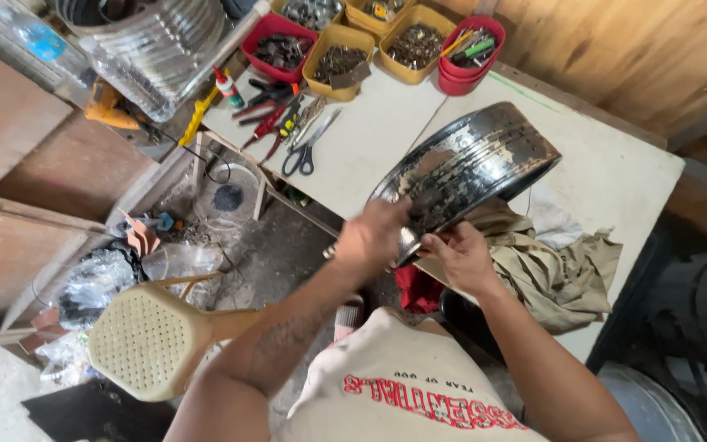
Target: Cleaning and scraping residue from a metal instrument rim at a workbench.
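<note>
Left hand: the left hand (pixel 372 237) is curled over the near lip of a wheel rim (pixel 472 164), fingers bent and closed on the edge; a pale, narrow thing pokes out under the wrist, too blurred to name.
Right hand: the right hand (pixel 460 258) sits just beside the left, palm up under the same edge, fingers partly folded against the metal — whether it grips or only props the rim, I cannot tell.
Rim: a round metal hoop, dark and glossy, with ribbed bands and patches of worn, flaking finish; it stands tilted, rising up and away from both hands, its far edge over the surface (pixel 370 135).
Under the hands: a crumpled khaki cloth (pixel 550 262) lies beneath and beyond the right hand, with something red tucked below the rim, mostly covered.
Beyond the left hand: scissors (pixel 308 147) and red-handled pliers (pixel 276 123) lie flat on the pale surface — further off, yellow bins (pixel 337 59) and red bins (pixel 470 51) of small metal parts.
Below the left arm: a cream plastic stool (pixel 153 337) with a dotted seat.
Hard to see: the lower rim edge is hidden by both hands.
</note>
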